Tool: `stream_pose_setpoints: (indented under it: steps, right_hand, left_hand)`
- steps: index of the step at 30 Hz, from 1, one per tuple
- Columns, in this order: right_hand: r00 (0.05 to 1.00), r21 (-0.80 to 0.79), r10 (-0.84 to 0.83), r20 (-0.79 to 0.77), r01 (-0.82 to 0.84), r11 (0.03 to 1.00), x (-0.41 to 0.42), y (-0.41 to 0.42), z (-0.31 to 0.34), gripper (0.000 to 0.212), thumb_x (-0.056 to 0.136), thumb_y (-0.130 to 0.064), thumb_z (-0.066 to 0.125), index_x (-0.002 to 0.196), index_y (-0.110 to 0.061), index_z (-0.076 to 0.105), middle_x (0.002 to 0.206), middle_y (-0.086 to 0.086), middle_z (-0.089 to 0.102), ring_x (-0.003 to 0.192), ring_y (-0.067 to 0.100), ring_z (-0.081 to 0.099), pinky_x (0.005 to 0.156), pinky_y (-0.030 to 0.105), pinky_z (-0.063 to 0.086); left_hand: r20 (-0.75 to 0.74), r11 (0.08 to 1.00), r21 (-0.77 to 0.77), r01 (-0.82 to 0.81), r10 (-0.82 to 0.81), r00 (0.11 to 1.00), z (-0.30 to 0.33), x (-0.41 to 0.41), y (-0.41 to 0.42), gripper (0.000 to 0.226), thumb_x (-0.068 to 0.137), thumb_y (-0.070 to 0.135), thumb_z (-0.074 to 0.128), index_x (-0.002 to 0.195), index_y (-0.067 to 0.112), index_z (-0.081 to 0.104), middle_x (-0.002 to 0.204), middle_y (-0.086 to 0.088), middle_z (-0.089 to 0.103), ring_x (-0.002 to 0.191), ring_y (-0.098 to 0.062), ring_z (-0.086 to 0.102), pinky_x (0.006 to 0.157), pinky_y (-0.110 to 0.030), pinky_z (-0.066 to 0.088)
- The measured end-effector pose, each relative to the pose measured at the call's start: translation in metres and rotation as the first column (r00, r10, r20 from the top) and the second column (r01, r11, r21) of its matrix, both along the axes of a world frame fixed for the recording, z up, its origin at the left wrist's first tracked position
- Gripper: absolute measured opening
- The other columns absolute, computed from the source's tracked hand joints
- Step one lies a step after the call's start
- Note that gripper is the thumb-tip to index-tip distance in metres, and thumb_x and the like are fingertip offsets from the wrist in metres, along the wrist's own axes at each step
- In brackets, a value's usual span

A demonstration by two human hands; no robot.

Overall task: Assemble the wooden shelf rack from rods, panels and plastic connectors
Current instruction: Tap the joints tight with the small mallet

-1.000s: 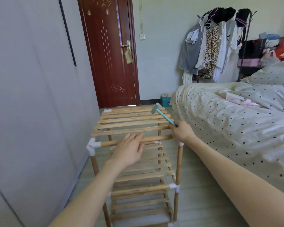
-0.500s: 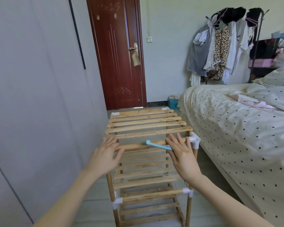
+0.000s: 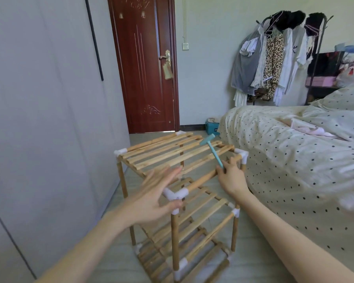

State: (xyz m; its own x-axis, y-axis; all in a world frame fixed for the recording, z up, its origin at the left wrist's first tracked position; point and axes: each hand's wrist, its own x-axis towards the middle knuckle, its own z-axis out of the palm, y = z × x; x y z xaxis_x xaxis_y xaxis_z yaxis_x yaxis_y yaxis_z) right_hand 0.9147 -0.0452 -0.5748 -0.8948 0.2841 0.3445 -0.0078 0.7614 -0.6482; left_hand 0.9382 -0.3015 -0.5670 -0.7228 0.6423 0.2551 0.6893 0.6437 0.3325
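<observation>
- The wooden shelf rack (image 3: 178, 193) stands upright on the floor between the grey wardrobe (image 3: 39, 119) and the bed (image 3: 294, 160), turned so that one corner points toward the person — all tiers seem to be in place, slatted panels seated and white plastic connectors at every corner in view
- The top front rod (image 3: 204, 177) runs from the near corner connector (image 3: 175, 194) to the right corner connector (image 3: 242, 156)
- The right hand (image 3: 232, 178) grips the handle of a small teal hammer (image 3: 212, 151), fingers curled round it, and rests against that rod; the hammer head is raised over the top slats
- The left hand (image 3: 153, 197) is spread with straight fingers, holding nothing, just beside the near corner connector; motion blur hides whether it touches the frame
- By my reading this is the closing step — seating and checking joints, not adding parts
- The next move probably calls for the left hand to steady the frame near a corner while the hammer taps a connector straight down onto its post; a skewed blow could crack the plastic or rock the rack
- Behind stand a red-brown door (image 3: 145, 68) and a clothes rack (image 3: 274, 58)
</observation>
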Motion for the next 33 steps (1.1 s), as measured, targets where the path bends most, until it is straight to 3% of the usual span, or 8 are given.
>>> stream_pose_setpoints:
  steps: [4, 6, 8, 10, 17, 25, 29, 33]
  right_hand:
    - [0.999, -0.12, 0.047, -0.007, -0.047, 0.992, 0.001, -0.018, -0.005, 0.041, 0.097, -0.029, 0.046, 0.133, -0.011, 0.05, 0.141, 0.009, 0.029, 0.082, 0.015, 0.059, 0.062, 0.012, 0.044]
    - [0.997, -0.199, 0.065, 0.046, -0.055, 0.979, -0.005, -0.022, 0.001, 0.04, 0.096, -0.03, 0.048, 0.129, -0.007, 0.054, 0.154, 0.013, 0.01, 0.116, 0.033, 0.052, 0.089, 0.031, 0.051]
    - [0.992, -0.221, 0.075, 0.099, -0.052, 0.974, -0.015, -0.014, 0.011, 0.041, 0.097, -0.03, 0.046, 0.129, -0.005, 0.052, 0.155, 0.014, 0.01, 0.11, 0.03, 0.053, 0.08, 0.024, 0.053]
    - [0.984, -0.198, 0.074, 0.165, -0.041, 0.979, -0.02, 0.0, 0.021, 0.039, 0.099, -0.03, 0.043, 0.126, -0.004, 0.055, 0.137, 0.018, 0.041, 0.082, 0.016, 0.054, 0.055, 0.018, 0.043]
    - [0.997, 0.027, -0.036, -0.065, 0.037, 0.999, 0.019, 0.038, 0.026, 0.022, 0.097, -0.025, 0.045, 0.098, -0.011, 0.061, 0.071, 0.006, 0.058, 0.071, 0.029, 0.056, 0.065, 0.037, 0.046]
    - [0.997, 0.165, 0.003, 0.08, -0.016, 0.986, 0.067, 0.076, 0.071, 0.031, 0.096, -0.033, 0.047, 0.079, -0.012, 0.06, 0.052, -0.002, 0.044, 0.047, 0.014, 0.041, 0.045, 0.026, 0.03]
    - [0.893, 0.137, -0.143, -0.426, 0.219, 0.966, 0.086, 0.064, 0.067, 0.028, 0.098, -0.03, 0.041, 0.084, -0.009, 0.055, 0.053, 0.002, 0.047, 0.047, 0.024, 0.043, 0.043, 0.027, 0.027]
    - [0.985, 0.409, -0.064, 0.163, -0.008, 0.913, 0.103, 0.053, 0.019, 0.027, 0.101, -0.034, 0.033, 0.094, -0.014, 0.049, 0.075, 0.007, 0.056, 0.073, 0.03, 0.057, 0.061, 0.034, 0.04]
  left_hand:
    - [-0.087, 0.962, -0.176, -0.211, 0.198, 0.976, 0.001, -0.033, -0.034, 0.098, 0.062, 0.094, 0.009, 0.146, 0.043, 0.001, 0.157, 0.011, 0.006, 0.144, -0.008, -0.001, 0.117, -0.042, -0.007]
    - [-0.14, 0.955, -0.115, -0.273, 0.256, 0.956, -0.004, -0.037, -0.028, 0.106, 0.059, 0.094, 0.009, 0.147, 0.037, 0.016, 0.151, 0.008, 0.024, 0.141, -0.016, 0.016, 0.118, -0.043, 0.009]
    - [-0.201, 0.934, -0.07, -0.349, 0.33, 0.922, -0.005, -0.032, -0.01, 0.102, 0.061, 0.091, 0.013, 0.146, 0.036, 0.023, 0.14, 0.006, 0.036, 0.133, -0.02, 0.027, 0.113, -0.041, 0.024]
    - [-0.261, 0.899, -0.084, -0.43, 0.396, 0.88, -0.002, -0.027, 0.015, 0.104, 0.059, 0.09, 0.012, 0.144, 0.034, 0.03, 0.135, 0.004, 0.044, 0.129, -0.019, 0.033, 0.114, -0.043, 0.021]
    - [-0.363, 0.8, -0.142, -0.583, 0.506, 0.783, 0.005, -0.037, 0.119, 0.078, 0.08, 0.075, 0.035, 0.132, 0.018, 0.044, 0.124, -0.01, 0.053, 0.118, -0.027, 0.045, 0.1, -0.039, 0.033]
    - [-0.467, 0.931, -0.007, -0.364, 0.319, 0.825, -0.031, -0.044, 0.09, 0.074, 0.092, 0.027, 0.051, 0.15, 0.02, 0.005, 0.147, 0.004, 0.034, 0.14, -0.015, 0.021, 0.116, -0.032, -0.011]
    - [-0.418, 0.934, -0.042, -0.354, 0.306, 0.856, -0.028, -0.042, 0.091, 0.078, 0.09, 0.022, 0.051, 0.151, 0.018, 0.001, 0.157, 0.0, 0.015, 0.145, -0.013, 0.007, 0.112, -0.031, -0.017]
    - [-0.378, 0.929, -0.071, -0.363, 0.312, 0.872, -0.025, -0.041, 0.093, 0.081, 0.088, 0.019, 0.052, 0.15, 0.018, 0.0, 0.159, 0.0, 0.005, 0.146, -0.014, 0.002, 0.112, -0.03, -0.017]
